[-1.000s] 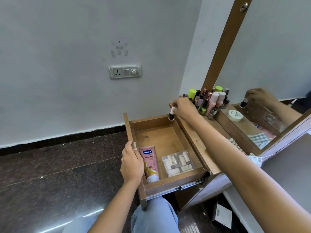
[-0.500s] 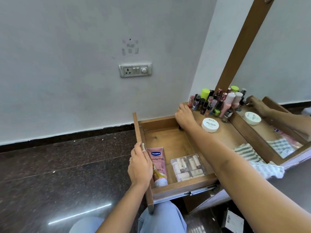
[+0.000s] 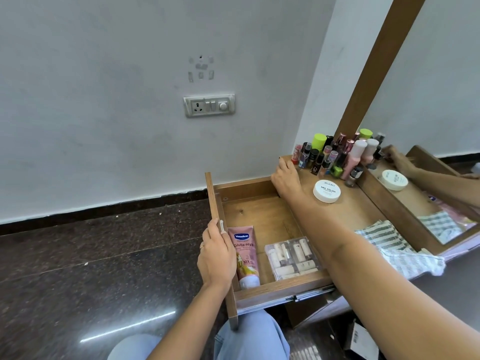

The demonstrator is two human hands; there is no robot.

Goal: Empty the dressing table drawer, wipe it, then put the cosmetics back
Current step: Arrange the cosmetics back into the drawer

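The wooden drawer [image 3: 246,185] of the dressing table is pulled out. Inside it lie a pink Vaseline tube [image 3: 245,253] and a clear case of small tubes [image 3: 292,258]. My left hand [image 3: 217,258] grips the drawer's front panel beside the tube. My right hand [image 3: 285,180] reaches over the drawer's far right corner, palm down. Its fingers lie on the tabletop edge next to a cluster of several small cosmetic bottles [image 3: 332,157]. I see nothing held in it. Something small and dark shows just under this hand in the drawer corner.
A white nail polish jar [image 3: 326,190] sits on the tabletop near the bottles. A striped cloth [image 3: 389,242] hangs over the table's near edge. A mirror [image 3: 428,126] stands behind. A small box [image 3: 361,339] lies on the dark floor under the table.
My right hand carried a small bottle from the cluster down into the drawer's far corner, then rose to the tabletop edge without it. My left hand stayed on the drawer front.
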